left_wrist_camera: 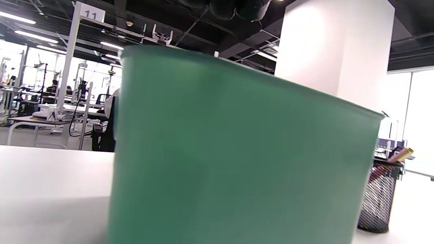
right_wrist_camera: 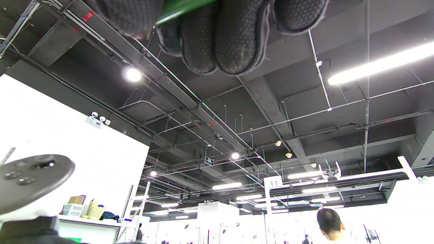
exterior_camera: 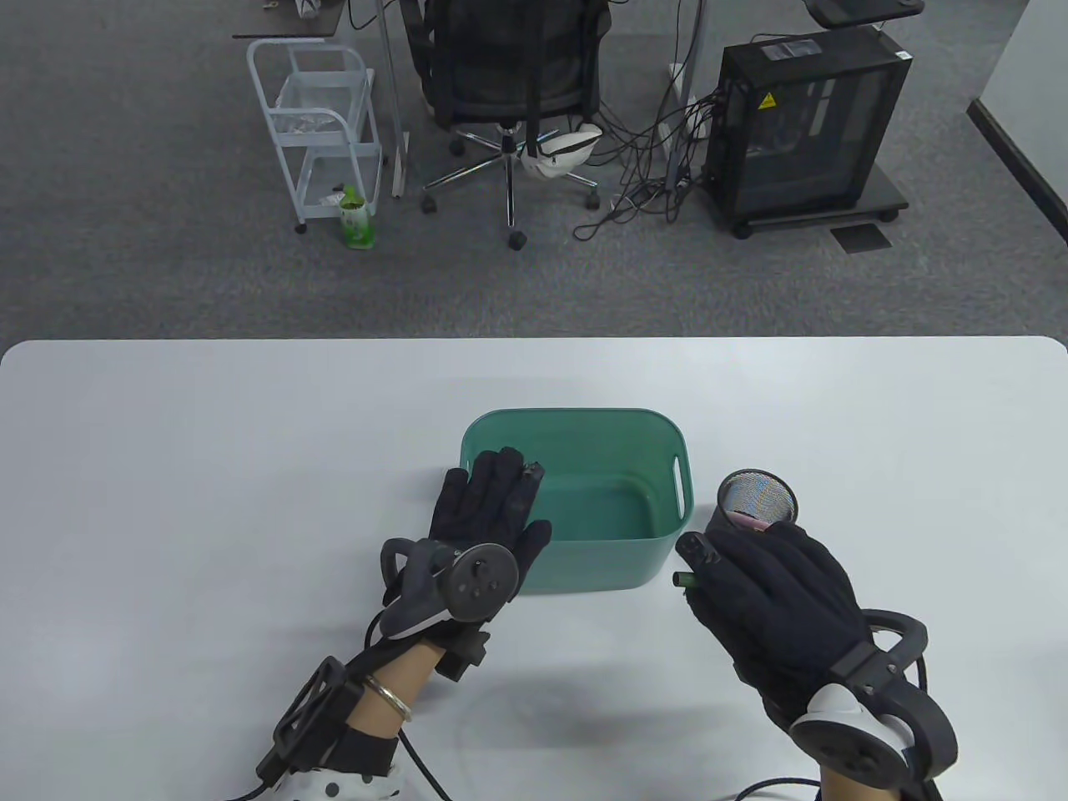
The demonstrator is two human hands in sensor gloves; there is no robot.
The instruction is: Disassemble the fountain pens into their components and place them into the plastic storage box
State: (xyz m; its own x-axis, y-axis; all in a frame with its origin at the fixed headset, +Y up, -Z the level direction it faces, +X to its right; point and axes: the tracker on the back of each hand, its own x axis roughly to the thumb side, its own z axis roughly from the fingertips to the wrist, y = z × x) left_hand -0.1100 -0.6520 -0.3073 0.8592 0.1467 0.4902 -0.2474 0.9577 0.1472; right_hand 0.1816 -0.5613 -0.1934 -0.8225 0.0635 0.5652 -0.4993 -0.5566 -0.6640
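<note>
We steady the green storage box (exterior_camera: 659, 450) at table centre, our left hand (exterior_camera: 488, 517) flat and relaxed against its near-left corner. Right of it, beside the mesh pen cup (exterior_camera: 758, 499), our right hand (exterior_camera: 776, 596) grips a green pen (exterior_camera: 682, 578); next we judge both hands must pull it apart.

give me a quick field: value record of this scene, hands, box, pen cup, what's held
left hand: fingers straight, resting on the near left rim of the box
right hand: fingers curled round a green pen, beside the cup
storage box: green plastic, open top, nothing seen inside
pen cup: black mesh, right of the box, pink pen inside
table: white
</note>
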